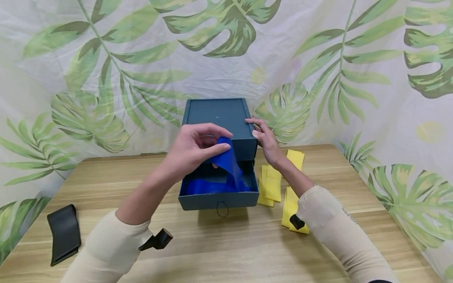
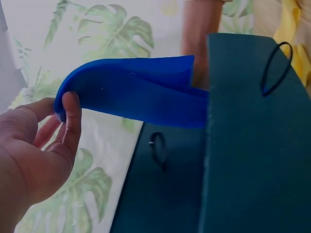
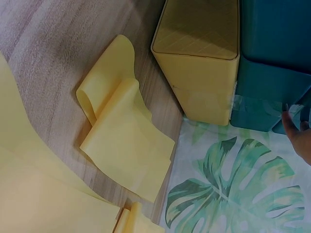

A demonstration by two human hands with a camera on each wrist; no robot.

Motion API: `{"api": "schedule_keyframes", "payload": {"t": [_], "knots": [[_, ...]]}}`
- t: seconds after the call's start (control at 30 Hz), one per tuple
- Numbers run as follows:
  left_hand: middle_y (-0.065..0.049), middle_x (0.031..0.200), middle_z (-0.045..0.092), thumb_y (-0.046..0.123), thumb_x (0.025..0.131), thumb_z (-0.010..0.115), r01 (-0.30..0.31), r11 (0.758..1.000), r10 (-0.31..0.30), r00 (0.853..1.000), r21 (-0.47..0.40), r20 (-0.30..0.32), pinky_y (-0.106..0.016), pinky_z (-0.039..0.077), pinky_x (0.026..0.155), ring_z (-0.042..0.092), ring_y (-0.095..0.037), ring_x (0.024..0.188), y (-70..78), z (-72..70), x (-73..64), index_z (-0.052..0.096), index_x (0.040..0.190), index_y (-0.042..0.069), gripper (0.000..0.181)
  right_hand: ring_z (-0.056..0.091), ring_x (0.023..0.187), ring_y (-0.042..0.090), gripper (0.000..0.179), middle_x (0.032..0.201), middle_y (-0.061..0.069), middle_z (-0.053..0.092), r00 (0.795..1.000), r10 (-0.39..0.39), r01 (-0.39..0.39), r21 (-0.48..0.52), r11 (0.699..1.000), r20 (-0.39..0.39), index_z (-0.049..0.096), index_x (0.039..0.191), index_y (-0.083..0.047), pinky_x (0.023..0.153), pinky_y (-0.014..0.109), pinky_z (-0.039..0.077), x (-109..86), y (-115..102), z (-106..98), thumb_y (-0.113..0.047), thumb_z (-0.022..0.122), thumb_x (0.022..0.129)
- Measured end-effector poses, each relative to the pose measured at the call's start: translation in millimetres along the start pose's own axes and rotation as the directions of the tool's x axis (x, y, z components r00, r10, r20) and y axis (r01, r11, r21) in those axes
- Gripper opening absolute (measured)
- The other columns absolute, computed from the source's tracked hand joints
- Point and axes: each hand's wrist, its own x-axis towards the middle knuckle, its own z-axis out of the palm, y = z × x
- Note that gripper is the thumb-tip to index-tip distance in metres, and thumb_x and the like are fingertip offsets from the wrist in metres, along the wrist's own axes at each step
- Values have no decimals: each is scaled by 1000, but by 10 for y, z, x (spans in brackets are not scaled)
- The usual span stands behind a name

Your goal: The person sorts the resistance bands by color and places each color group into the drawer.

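My left hand (image 1: 198, 147) pinches the upper end of a blue resistance band (image 1: 228, 159) between thumb and fingers. The band's lower part hangs down into a pulled-out drawer (image 1: 217, 200) of a dark teal drawer box (image 1: 216, 114). More blue band material (image 1: 205, 186) lies along the drawer bottom. In the left wrist view the band (image 2: 141, 99) bends over at the fingertips and passes behind the drawer front (image 2: 257, 131). My right hand (image 1: 267, 143) rests on the box's upper right edge, its fingers (image 3: 289, 126) against the teal side in the right wrist view.
Folded yellow bands (image 1: 273, 182) lie on the wooden table (image 1: 226, 251) right of the box. A folded black band (image 1: 64, 234) lies at the far left. Beneath the teal box stands a yellow box (image 3: 199, 82). A leaf-print cloth (image 1: 141, 59) hangs behind.
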Motion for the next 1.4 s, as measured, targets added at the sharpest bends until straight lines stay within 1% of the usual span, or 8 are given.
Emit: {"api": "schedule_keyframes", "payload": {"t": [0.1, 0.2, 0.3, 0.53, 0.73, 1.0, 1.27, 1.4], "knots": [[-15, 89, 73, -2, 95, 72, -5, 997, 3, 1000, 72, 27, -37, 61, 61, 71, -22, 65, -77, 71, 51, 71, 117, -7, 23, 36, 148, 43, 57, 169, 16, 21, 1000, -12, 12, -2, 1000, 10, 41, 150, 3, 117, 65, 31, -7, -11, -1, -27, 38, 102], [-10, 84, 72, 0, 95, 73, -46, 987, 38, 998, 155, 53, -32, 59, 65, 68, -20, 63, -152, 147, 102, 73, 114, -6, 20, 39, 146, 42, 56, 168, 16, 22, 1000, -25, 25, -3, 1000, 17, 40, 150, 3, 116, 64, 33, -11, -20, -2, -26, 38, 102], [-7, 80, 71, 0, 93, 74, -80, 979, 68, 996, 188, 66, -28, 55, 69, 63, -19, 61, -204, 223, 156, 74, 111, -6, 19, 41, 145, 41, 57, 168, 15, 24, 999, -34, 34, -6, 999, 17, 41, 150, 3, 115, 63, 35, -11, -23, -1, -27, 38, 102], [-8, 83, 70, 2, 92, 77, -17, 974, -5, 995, 228, 96, -29, 53, 72, 60, -16, 64, -239, 313, 145, 75, 110, -6, 19, 43, 143, 42, 58, 168, 16, 25, 999, -42, 42, 12, 999, 18, 40, 150, 4, 113, 63, 37, -12, -29, 14, -28, 38, 101], [-9, 93, 72, 5, 93, 77, 55, 953, -84, 993, 299, 84, -31, 56, 73, 66, -15, 72, -336, 190, -8, 76, 111, -3, 20, 41, 145, 43, 58, 168, 16, 23, 999, -36, 36, -2, 999, 12, 41, 150, 3, 114, 64, 35, -7, -30, 22, -28, 38, 101], [-10, 93, 73, 2, 93, 76, 118, 947, -144, 987, 299, 66, -30, 57, 69, 67, -19, 73, -408, -48, -225, 75, 113, -4, 21, 38, 147, 42, 59, 169, 16, 23, 999, -31, 31, 0, 1000, -8, 41, 149, 5, 115, 63, 34, 0, -9, 10, -26, 38, 100], [-10, 90, 71, 2, 94, 75, 224, 922, -254, 965, 316, 58, -31, 59, 65, 66, -17, 68, -562, -197, -374, 74, 111, -5, 19, 36, 148, 42, 59, 169, 16, 21, 1000, -29, 29, 0, 1000, -8, 41, 149, 5, 114, 64, 33, -18, 6, 8, -27, 39, 100], [-11, 91, 71, 1, 93, 75, 246, 904, -276, 960, 349, 41, -30, 59, 65, 67, -17, 69, -646, -275, -412, 74, 109, -6, 18, 35, 149, 41, 58, 169, 16, 21, 999, -33, 33, -4, 999, -9, 41, 150, 4, 114, 65, 33, -17, 9, 8, -27, 39, 100]]}}
